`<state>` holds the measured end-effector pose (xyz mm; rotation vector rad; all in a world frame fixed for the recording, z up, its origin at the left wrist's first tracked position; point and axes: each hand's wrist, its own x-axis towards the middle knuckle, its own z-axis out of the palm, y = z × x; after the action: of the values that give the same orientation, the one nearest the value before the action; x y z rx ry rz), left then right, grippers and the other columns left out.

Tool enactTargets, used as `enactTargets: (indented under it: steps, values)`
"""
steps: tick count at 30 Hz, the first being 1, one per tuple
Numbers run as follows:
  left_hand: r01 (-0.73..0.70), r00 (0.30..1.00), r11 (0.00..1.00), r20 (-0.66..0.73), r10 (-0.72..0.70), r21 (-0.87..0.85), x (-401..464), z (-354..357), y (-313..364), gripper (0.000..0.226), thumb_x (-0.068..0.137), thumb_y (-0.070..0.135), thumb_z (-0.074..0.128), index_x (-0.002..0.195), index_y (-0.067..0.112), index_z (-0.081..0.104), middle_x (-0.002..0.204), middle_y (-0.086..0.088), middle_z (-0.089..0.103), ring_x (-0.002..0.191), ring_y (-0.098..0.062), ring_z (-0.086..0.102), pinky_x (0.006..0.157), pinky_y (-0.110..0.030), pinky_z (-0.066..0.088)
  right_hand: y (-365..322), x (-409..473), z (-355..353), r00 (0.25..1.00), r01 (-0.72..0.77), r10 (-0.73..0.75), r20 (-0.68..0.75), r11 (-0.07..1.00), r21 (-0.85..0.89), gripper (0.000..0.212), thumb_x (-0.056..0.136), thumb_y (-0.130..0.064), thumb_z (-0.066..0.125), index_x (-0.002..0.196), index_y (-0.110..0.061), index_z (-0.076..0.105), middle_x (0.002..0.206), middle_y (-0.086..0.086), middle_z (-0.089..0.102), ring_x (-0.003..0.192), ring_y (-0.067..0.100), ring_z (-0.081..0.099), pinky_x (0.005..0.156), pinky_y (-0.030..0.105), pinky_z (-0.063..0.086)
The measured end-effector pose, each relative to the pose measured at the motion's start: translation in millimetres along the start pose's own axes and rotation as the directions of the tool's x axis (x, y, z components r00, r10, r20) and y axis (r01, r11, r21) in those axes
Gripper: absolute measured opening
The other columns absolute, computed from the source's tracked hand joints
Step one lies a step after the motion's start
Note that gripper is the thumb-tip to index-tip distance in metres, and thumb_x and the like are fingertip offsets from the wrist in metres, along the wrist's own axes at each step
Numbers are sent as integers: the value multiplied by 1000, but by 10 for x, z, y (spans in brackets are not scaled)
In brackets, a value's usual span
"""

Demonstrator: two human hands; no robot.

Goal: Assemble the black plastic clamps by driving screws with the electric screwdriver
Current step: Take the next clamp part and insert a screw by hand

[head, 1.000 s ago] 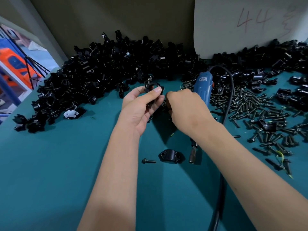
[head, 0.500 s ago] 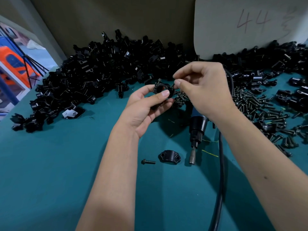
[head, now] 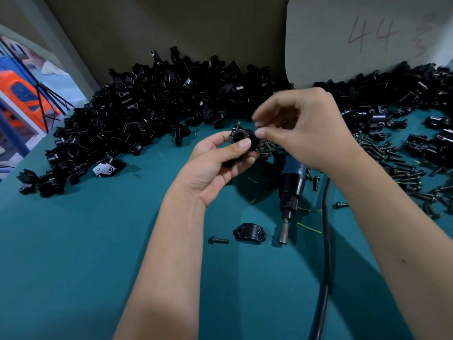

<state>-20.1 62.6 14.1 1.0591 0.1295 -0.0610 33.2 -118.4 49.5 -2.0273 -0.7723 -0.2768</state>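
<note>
Left hand: the left hand point(head: 215, 163) is raised above the table, palm turned up, and it grips a black clamp point(head: 245, 141) between the thumb and the curled fingers.
Clamp in hand: it is a round black part with a hole in the middle; a small screw end stands out at its upper left corner.
Right hand: the right hand point(head: 301, 128) is just to the right of the clamp, with fingers curled and the fingertips close together near the clamp's edge. The fingertips are blurred, so I cannot tell if they pinch a screw or nothing.
Electric screwdriver: the electric screwdriver point(head: 290, 185) lies on the table under the right hand, not held. It has a blue body, a black front part and a metal socket bit that points toward the person. Its black cable point(head: 326, 241) runs down to the lower edge of the view.
Loose parts in front: a clamp half point(head: 250, 233) with two holes lies just left of the bit, and a single screw point(head: 218, 240) lies beside it on the left.
Table: green table surface point(head: 73, 253).
Stock: a big pile of black clamp parts point(head: 159, 99) at the back left, and a spread of screws point(head: 402, 168) at the right.
Back wall: a pale board point(head: 355, 38) with "44" written on it.
</note>
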Motion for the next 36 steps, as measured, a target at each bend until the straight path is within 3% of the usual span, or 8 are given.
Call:
enactTargets:
  steps: [4,8,14,18,23,28,32,36]
  values:
    - [6,999,999,51,-3,-52,-4,18,-9,42,76,6,74,116,-2,63,89,-10,75,76,-19,74,68,-23,60,72,-9,10,986,-167,162,41,949,269,8,83,-25,87,82,-20,81,70,3,74,55,15,58,55,25,49]
    - [32,997,997,73,-27,-73,-9,58,-56,40,77,6,74,114,-2,64,92,-11,73,75,-18,72,67,-22,60,84,-29,62,971,-236,233,49,908,347,25,82,-29,88,68,-16,71,54,-2,57,48,10,43,44,21,36]
    - [22,998,981,66,-9,-195,8,87,-47,10,81,7,71,88,4,77,88,-11,73,77,-17,70,69,-22,60,67,-49,75,951,-306,269,154,733,607,10,97,-18,72,95,-14,81,69,-1,61,62,13,52,48,22,43]
    - [37,995,956,100,-9,-290,8,108,-51,20,87,2,67,107,3,66,99,-15,68,85,-26,64,77,-31,56,55,-60,132,933,-354,307,190,677,645,8,94,-14,74,96,-15,82,70,-1,62,62,9,52,47,20,40]
    - [54,996,984,78,-41,-169,39,175,-60,34,96,28,63,118,2,63,93,-12,68,73,-19,58,68,-25,49,43,-68,205,918,-358,374,131,642,678,19,82,-9,85,74,-11,68,63,2,57,53,13,51,43,19,42]
    - [38,993,970,121,-9,-239,51,145,-43,24,96,24,60,97,5,73,88,-16,65,66,-16,51,55,-18,40,16,-72,173,934,-352,284,217,623,699,10,94,-14,73,102,-12,79,72,1,58,62,11,53,48,20,43]
    - [14,990,979,140,15,-204,56,113,-41,24,96,21,57,108,2,64,88,-15,64,62,-12,46,50,-16,37,-27,-70,239,938,-326,315,142,671,666,5,90,-11,78,85,-10,77,70,7,53,58,10,48,45,20,39]
    - [-6,990,980,139,35,-199,66,115,-56,17,96,18,55,94,8,69,83,-15,65,59,-12,45,50,-16,35,-26,-83,293,932,-331,334,140,625,707,10,91,-14,77,85,-10,70,71,4,53,58,10,48,45,21,39]
